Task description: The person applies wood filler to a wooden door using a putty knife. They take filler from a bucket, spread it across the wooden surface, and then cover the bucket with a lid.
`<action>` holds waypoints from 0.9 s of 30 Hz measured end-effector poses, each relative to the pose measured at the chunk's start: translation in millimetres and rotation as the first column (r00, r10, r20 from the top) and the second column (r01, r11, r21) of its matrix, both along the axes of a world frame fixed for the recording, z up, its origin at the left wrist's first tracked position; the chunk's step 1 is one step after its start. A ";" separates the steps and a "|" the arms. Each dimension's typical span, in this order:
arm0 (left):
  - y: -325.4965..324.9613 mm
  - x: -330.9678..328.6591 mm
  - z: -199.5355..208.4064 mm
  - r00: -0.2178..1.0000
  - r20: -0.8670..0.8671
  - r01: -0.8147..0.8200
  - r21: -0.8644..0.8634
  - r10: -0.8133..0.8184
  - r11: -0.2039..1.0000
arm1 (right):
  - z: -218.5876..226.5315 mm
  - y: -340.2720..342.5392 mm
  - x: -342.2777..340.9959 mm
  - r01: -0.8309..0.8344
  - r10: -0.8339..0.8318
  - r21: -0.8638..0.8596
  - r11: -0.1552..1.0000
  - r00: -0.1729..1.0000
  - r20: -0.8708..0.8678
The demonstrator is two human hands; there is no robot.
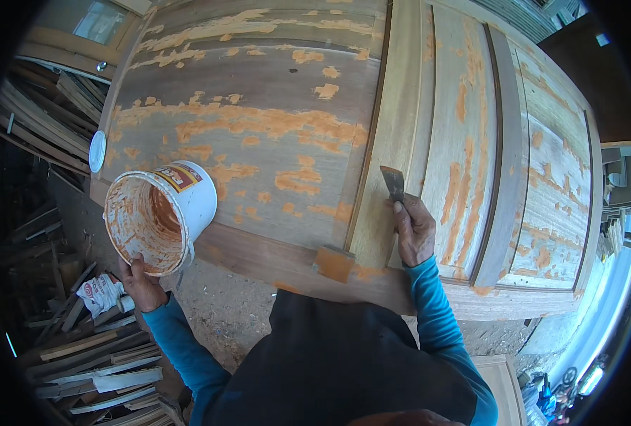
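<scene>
Left hand (143, 287) grasping tilted white bucket (200, 200) by its rim; right hand (416, 231) gripping scraper (393, 182), blade forward; wooden panel (400, 99) beneath right hand, orange filler patches (255, 126) either side

A broad wooden panel (258, 78) lies flat, orange filler (273, 124) spread over it in streaks and patches. At the middle of its near edge sits a small orange-coated plate (334, 265). Wooden strips (508, 142) run from far to near along its right half.
</scene>
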State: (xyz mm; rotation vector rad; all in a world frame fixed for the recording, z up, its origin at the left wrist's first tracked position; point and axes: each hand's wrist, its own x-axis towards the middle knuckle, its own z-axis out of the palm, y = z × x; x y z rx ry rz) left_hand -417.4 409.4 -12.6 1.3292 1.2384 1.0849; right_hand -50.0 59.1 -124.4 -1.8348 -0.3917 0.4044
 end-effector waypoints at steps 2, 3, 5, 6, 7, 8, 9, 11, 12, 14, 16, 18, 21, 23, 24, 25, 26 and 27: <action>16.9 7.9 -1.7 0.999 -0.033 -0.023 -0.018 0.023 1.000 | 2.3 1.3 5.0 -0.039 0.039 -0.004 0.999 0.999 0.026; 25.4 9.8 -1.4 0.999 -0.047 -0.020 -0.031 0.019 0.999 | 6.9 4.2 8.1 -0.022 0.020 0.052 0.998 0.999 0.034; 43.7 14.7 0.1 0.996 -0.086 -0.037 -0.084 0.030 0.996 | 19.5 13.8 9.7 0.014 -0.021 0.155 0.988 0.999 0.044; 54.0 18.1 1.9 0.993 -0.112 -0.057 -0.121 0.044 0.991 | 17.9 17.5 10.9 0.028 -0.026 0.185 0.982 1.000 -0.015; 62.8 16.4 2.0 0.989 -0.137 -0.084 -0.159 0.062 0.984 | 13.2 20.0 13.9 -0.018 0.023 0.151 0.988 0.999 -0.031; 74.2 8.9 -3.9 0.982 -0.147 -0.147 -0.180 0.121 0.973 | 6.9 21.7 16.9 -0.066 0.072 0.117 0.991 0.996 -0.050; 87.1 -5.0 -8.8 0.972 -0.211 -0.125 -0.072 0.107 0.990 | 2.3 24.0 20.6 -0.112 0.119 0.087 0.990 0.991 -0.070; 101.1 -0.8 -5.9 0.934 -0.349 -0.038 0.133 0.083 0.990 | 1.8 31.1 23.7 -0.118 0.116 0.110 0.987 0.993 0.021; 103.0 -1.7 0.4 0.862 -0.468 -0.053 0.298 0.195 0.953 | 5.2 32.9 29.3 -0.141 0.142 0.100 0.985 0.990 0.001; 73.9 56.6 51.3 0.752 -0.554 0.066 0.603 0.357 0.795 | 12.2 31.2 31.0 -0.146 0.150 0.099 0.984 0.988 -0.042; 44.0 104.5 77.6 0.786 -0.511 0.203 0.745 0.348 0.636 | 16.2 35.2 37.2 -0.142 0.153 0.174 0.974 0.987 -0.048; 14.9 154.6 77.4 0.840 -0.503 0.301 0.744 0.203 0.596 | 8.2 41.2 41.4 -0.143 0.143 0.084 0.986 0.990 0.010; -15.7 225.3 33.2 0.718 -0.657 0.624 0.461 -0.230 0.631 | 6.3 51.9 45.7 -0.097 0.092 -0.047 0.994 0.991 -0.097; -12.7 286.2 -4.1 0.476 -0.796 0.823 0.253 -0.373 0.509 | 8.4 53.9 48.3 0.016 -0.025 -0.038 0.999 0.973 -0.229; -9.0 299.7 -32.7 0.429 -0.814 0.828 0.180 -0.392 0.532 | 7.3 54.4 47.3 -0.004 -0.003 -0.036 0.999 0.982 -0.188; -0.1 316.5 -63.3 0.404 -0.832 0.832 0.163 -0.380 0.530 | 9.1 55.3 44.5 0.021 -0.020 0.007 1.000 0.985 -0.169; 9.0 330.2 -91.8 0.386 -0.846 0.835 0.151 -0.367 0.530 | 11.7 54.8 42.0 0.044 -0.037 0.050 0.998 0.989 -0.146; 14.8 340.7 -116.2 0.373 -0.866 0.814 0.132 -0.334 0.566 | 13.0 53.4 38.9 0.068 -0.057 0.087 0.994 0.991 -0.122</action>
